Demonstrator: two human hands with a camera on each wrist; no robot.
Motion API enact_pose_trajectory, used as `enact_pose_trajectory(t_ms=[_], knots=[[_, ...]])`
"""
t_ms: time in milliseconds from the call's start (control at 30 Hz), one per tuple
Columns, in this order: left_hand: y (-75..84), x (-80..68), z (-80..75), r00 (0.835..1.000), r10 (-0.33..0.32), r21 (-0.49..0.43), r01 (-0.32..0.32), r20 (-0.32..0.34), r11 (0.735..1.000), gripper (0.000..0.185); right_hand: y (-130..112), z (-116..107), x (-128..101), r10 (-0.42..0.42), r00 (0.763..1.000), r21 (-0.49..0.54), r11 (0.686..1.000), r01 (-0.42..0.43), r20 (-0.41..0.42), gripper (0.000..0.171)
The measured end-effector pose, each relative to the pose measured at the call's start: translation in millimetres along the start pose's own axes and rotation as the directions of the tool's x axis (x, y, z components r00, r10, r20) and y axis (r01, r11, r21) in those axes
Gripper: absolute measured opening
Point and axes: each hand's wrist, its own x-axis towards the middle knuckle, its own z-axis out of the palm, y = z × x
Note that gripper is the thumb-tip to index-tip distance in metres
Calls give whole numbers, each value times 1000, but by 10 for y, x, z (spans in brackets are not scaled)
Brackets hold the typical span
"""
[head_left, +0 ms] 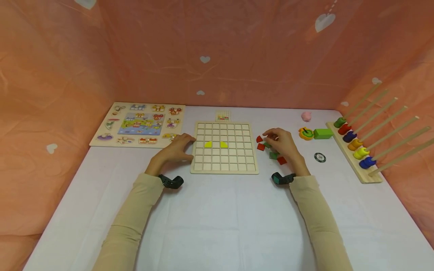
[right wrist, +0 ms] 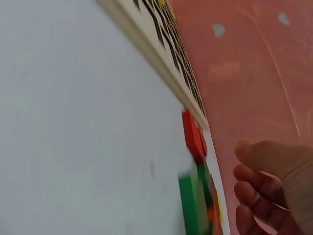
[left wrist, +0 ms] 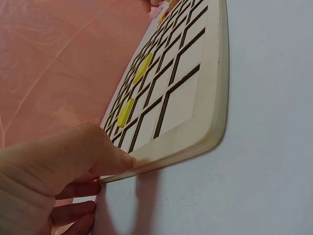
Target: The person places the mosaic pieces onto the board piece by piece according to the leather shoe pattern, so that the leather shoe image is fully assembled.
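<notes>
A wooden grid board point(head_left: 234, 158) lies flat in the middle of the white table, with two yellow pieces point(head_left: 208, 144) point(head_left: 223, 144) set in its cells. My left hand point(head_left: 178, 148) rests on the board's left edge. In the left wrist view its thumb point(left wrist: 105, 154) lies on the rim of the board point(left wrist: 195, 98), near the yellow pieces point(left wrist: 125, 111). My right hand point(head_left: 283, 145) hovers over a small heap of red point(head_left: 260, 146) and green point(head_left: 273, 155) pieces just right of the board. Its fingers point(right wrist: 254, 178) are loosely curled, with nothing seen between them, beside a red piece point(right wrist: 193, 134) and a green one point(right wrist: 193, 203).
An animal peg puzzle point(head_left: 139, 124) lies at the back left, and a small pattern card point(head_left: 223, 115) sits behind the board. To the right are a pink toy point(head_left: 306, 116), a yellow ring toy point(head_left: 306, 133), a green block point(head_left: 323, 133), a dark round chip point(head_left: 320, 157) and a rod rack with coloured rings point(head_left: 356, 146). Pink cloth walls enclose the table.
</notes>
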Motion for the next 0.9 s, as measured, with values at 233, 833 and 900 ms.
enact_pose_trajectory(t_ms=[233, 833, 900], knots=[[8, 3, -2, 1000, -1, 2, 1, 2, 1000, 65, 144, -159, -135, 139, 989, -87, 987, -134, 44, 24], [-11, 5, 2, 1000, 0, 2, 0, -1, 1000, 65, 143, -161, -198, 244, 969, -240, 943, -230, 31, 40], [-10, 7, 2, 1000, -2, 0, 2, 1, 1000, 66, 139, -161, -197, 246, 969, -225, 946, -233, 35, 39]])
